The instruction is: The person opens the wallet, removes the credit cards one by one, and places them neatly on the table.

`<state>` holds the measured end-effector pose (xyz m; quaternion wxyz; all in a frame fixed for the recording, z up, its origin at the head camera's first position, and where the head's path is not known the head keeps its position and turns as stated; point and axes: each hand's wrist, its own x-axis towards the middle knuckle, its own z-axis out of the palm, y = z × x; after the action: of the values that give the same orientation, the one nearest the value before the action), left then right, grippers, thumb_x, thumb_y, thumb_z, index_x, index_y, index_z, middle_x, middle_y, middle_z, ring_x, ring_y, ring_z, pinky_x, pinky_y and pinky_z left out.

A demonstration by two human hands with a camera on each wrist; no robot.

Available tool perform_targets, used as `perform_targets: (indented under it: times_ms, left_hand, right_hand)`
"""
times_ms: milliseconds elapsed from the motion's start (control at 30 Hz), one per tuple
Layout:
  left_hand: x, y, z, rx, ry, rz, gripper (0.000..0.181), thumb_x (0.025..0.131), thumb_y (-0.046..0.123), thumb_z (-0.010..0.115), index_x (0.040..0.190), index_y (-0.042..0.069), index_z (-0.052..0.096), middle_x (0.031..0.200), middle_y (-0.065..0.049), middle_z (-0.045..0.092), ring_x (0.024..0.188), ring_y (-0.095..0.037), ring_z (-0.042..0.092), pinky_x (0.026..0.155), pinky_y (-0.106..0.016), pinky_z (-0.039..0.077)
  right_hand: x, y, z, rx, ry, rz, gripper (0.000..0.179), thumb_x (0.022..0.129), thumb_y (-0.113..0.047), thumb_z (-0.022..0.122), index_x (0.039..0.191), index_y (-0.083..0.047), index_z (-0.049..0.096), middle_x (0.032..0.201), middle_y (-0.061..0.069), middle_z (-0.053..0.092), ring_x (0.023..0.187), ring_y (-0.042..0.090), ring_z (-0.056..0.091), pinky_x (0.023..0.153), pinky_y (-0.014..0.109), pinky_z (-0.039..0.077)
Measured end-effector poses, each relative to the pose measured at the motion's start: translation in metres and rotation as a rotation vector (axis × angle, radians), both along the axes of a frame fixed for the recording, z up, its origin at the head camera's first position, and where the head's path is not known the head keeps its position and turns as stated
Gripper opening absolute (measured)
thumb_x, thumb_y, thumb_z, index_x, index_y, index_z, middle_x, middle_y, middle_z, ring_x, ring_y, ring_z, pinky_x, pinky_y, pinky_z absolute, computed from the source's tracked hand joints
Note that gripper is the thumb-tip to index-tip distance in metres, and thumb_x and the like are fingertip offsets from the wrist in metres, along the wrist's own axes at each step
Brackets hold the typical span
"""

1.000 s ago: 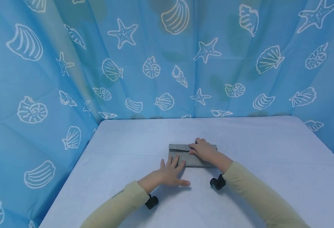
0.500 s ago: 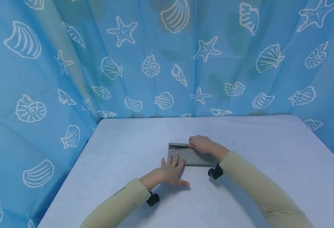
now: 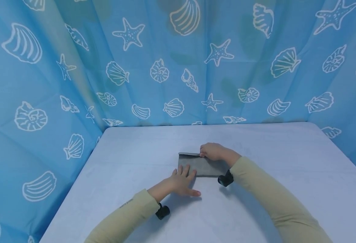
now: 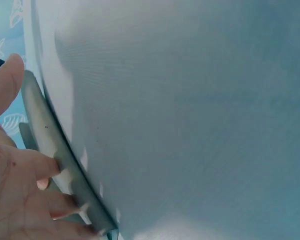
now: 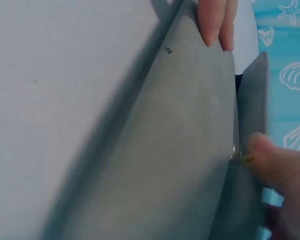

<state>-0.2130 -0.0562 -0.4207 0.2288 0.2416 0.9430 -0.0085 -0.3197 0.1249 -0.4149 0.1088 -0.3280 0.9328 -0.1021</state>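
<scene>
A flat grey case [image 3: 209, 167] with a fold-over flap [image 3: 187, 154] along its far side lies on the white table. My left hand [image 3: 182, 184] rests on its near left part with fingers spread and straight, the thumb out over the tablecloth. At the far edge, my right hand [image 3: 215, 151] pinches the flap, which stands raised from the body. The right wrist view shows the thumb [image 5: 275, 157] against the flap beside a small gold-coloured detail, and a dark gap between flap and body. Fingers behind the flap are hidden there.
A white cloth covers the table [image 3: 135, 145]. Blue curtains [image 3: 162, 67] with white shells and starfish hang behind and at both sides. A small black camera is strapped to each wrist.
My right hand has moved slightly up and back, its fingers now gathered on the flap. The flap has tilted up from lying on the case. The left hand has stayed nearly still.
</scene>
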Motion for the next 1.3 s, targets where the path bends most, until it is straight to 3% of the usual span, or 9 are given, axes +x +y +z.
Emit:
perform_targets:
  times_ms: [167,267,400,533,633,733,900,1100,1300]
  left_hand:
    - [0.003,0.002,-0.001,-0.017,0.006,0.002,0.087,0.082,0.065,0.049,0.147,0.015,0.019,0.153,-0.015,0.006,0.138,-0.040,0.004,0.111,-0.046,0.020]
    - [0.004,0.003,-0.001,-0.022,0.007,-0.005,0.086,0.082,0.064,0.048,0.147,0.015,0.019,0.153,-0.015,0.006,0.139,-0.039,0.004,0.111,-0.044,0.020]
    - [0.003,0.003,0.000,-0.016,0.010,-0.017,0.082,0.085,0.062,0.046,0.147,0.016,0.020,0.153,-0.015,0.007,0.139,-0.039,0.006,0.111,-0.043,0.021]
    - [-0.001,0.000,-0.001,0.025,0.036,-0.032,0.072,0.088,0.053,0.049,0.145,0.017,0.026,0.152,-0.014,0.012,0.138,-0.040,0.012,0.108,-0.044,0.027]
    - [-0.006,-0.006,-0.001,0.087,0.074,-0.041,0.058,0.092,0.040,0.051,0.143,0.019,0.034,0.150,-0.012,0.020,0.136,-0.036,0.021,0.105,-0.043,0.033]
    - [-0.013,-0.012,-0.001,0.148,0.090,-0.051,0.047,0.096,0.024,0.048,0.141,0.017,0.037,0.147,-0.013,0.027,0.133,-0.032,0.029,0.103,-0.041,0.035]
    - [-0.027,-0.021,0.000,0.218,0.085,0.045,0.048,0.096,0.014,0.045,0.142,0.008,0.033,0.144,-0.015,0.031,0.130,-0.030,0.035,0.104,-0.040,0.035]
    - [-0.046,-0.026,0.000,0.259,0.094,0.145,0.058,0.090,0.019,0.058,0.140,0.003,0.034,0.144,-0.016,0.032,0.131,-0.033,0.034,0.105,-0.041,0.033]
    - [-0.062,-0.029,0.002,0.254,0.078,0.194,0.071,0.082,0.024,0.069,0.140,0.003,0.034,0.144,-0.015,0.033,0.130,-0.033,0.034,0.104,-0.041,0.035]
  right_hand:
    - [-0.005,0.007,0.001,-0.132,-0.049,0.004,0.025,0.095,-0.018,0.047,0.079,-0.005,0.061,0.067,0.001,0.049,0.060,0.012,0.041,0.061,0.028,0.038]
    - [-0.006,0.014,-0.002,-0.180,-0.039,-0.011,0.023,0.095,-0.018,0.048,0.088,-0.004,0.066,0.075,0.003,0.059,0.067,0.014,0.052,0.067,0.030,0.044]
    - [-0.006,0.032,-0.006,-0.285,-0.005,-0.163,0.021,0.094,-0.011,0.051,0.105,-0.002,0.066,0.099,0.012,0.066,0.092,0.025,0.062,0.080,0.039,0.049]
    - [-0.008,0.049,-0.009,-0.339,0.056,-0.345,0.015,0.091,-0.003,0.053,0.098,-0.001,0.066,0.096,0.014,0.066,0.090,0.027,0.060,0.079,0.042,0.049]
    - [-0.009,0.057,-0.013,-0.272,0.141,-0.399,0.015,0.088,-0.001,0.055,0.092,-0.002,0.069,0.091,0.012,0.064,0.088,0.027,0.058,0.078,0.042,0.049]
    - [-0.007,0.062,-0.019,-0.166,0.225,-0.394,0.017,0.086,0.000,0.058,0.094,-0.005,0.072,0.094,0.012,0.062,0.091,0.028,0.057,0.080,0.042,0.047]
    - [-0.004,0.071,-0.030,-0.027,0.314,-0.310,0.022,0.084,-0.006,0.063,0.104,-0.010,0.070,0.105,0.012,0.062,0.095,0.031,0.057,0.081,0.045,0.047]
    - [-0.006,0.079,-0.039,-0.022,0.243,-0.293,0.028,0.086,-0.011,0.061,0.114,-0.005,0.065,0.117,0.013,0.062,0.108,0.034,0.056,0.090,0.050,0.043]
    - [-0.008,0.080,-0.038,-0.060,0.151,-0.327,0.029,0.089,-0.012,0.057,0.115,-0.004,0.063,0.122,0.013,0.059,0.115,0.034,0.052,0.096,0.051,0.039]
